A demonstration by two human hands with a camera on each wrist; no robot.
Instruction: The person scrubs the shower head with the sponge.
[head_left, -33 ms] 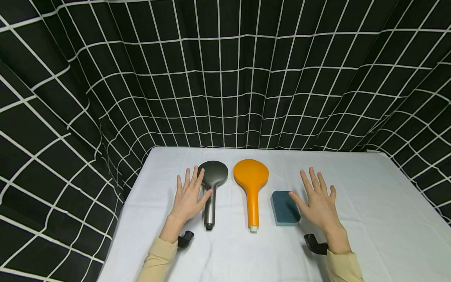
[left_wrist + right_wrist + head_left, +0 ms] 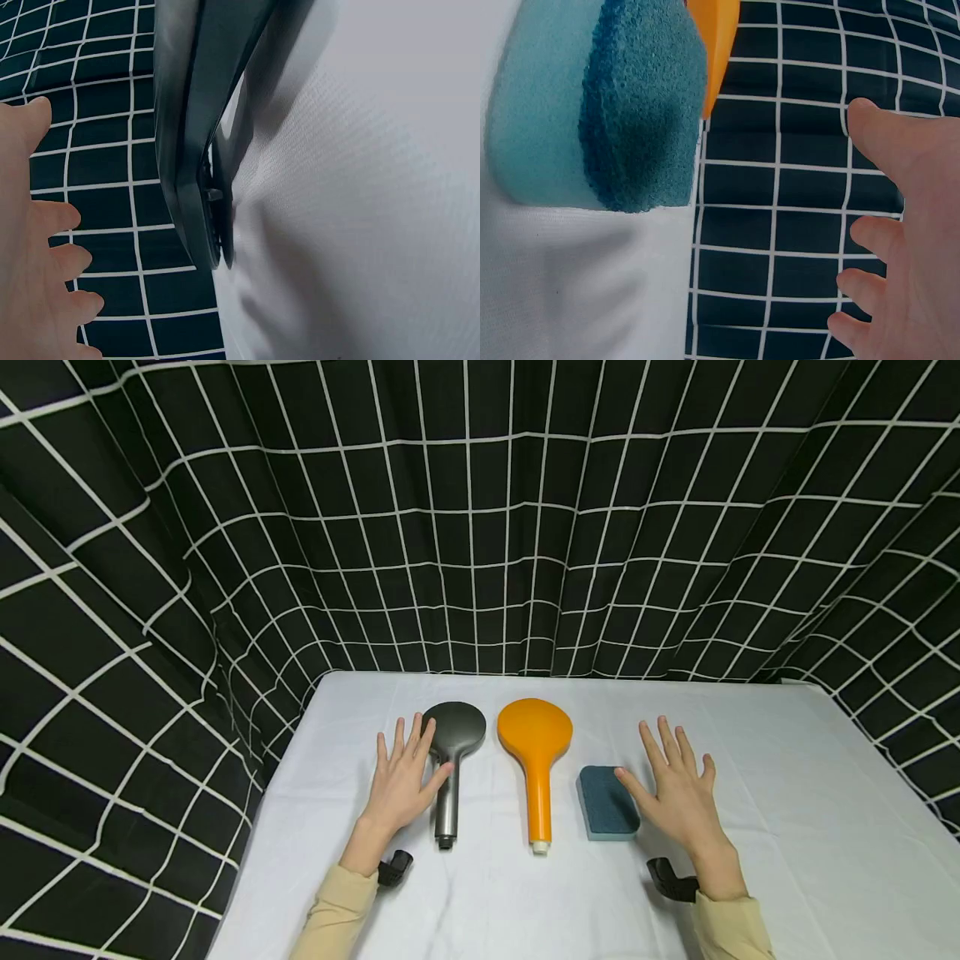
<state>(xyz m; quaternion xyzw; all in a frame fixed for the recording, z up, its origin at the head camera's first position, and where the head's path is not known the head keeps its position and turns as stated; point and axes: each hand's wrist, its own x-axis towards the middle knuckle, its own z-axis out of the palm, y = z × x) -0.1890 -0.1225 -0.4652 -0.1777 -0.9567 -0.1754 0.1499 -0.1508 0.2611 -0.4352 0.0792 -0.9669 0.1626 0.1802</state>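
Note:
My left hand (image 2: pixel 401 785) is spread flat above the table, its fingers overlapping the left edge of a dark grey shower head (image 2: pixel 447 793) in the head view. Beside that lies an orange shower head (image 2: pixel 538 802), handle toward me, between the two hands. My right hand (image 2: pixel 681 797) hovers with fingers apart just right of a blue-green sponge (image 2: pixel 606 806); its thumb overlaps the sponge's corner in the head view. The right wrist view shows the sponge (image 2: pixel 645 105) up close, a light layer under a darker rough one, with a gap to the hand. Neither hand holds anything.
A white cloth (image 2: pixel 480 910) covers the table. Black curtains with a white grid (image 2: pixel 495 527) hang behind it and along both sides. Each wrist wears a black camera mount (image 2: pixel 672 881), and both sleeves are beige.

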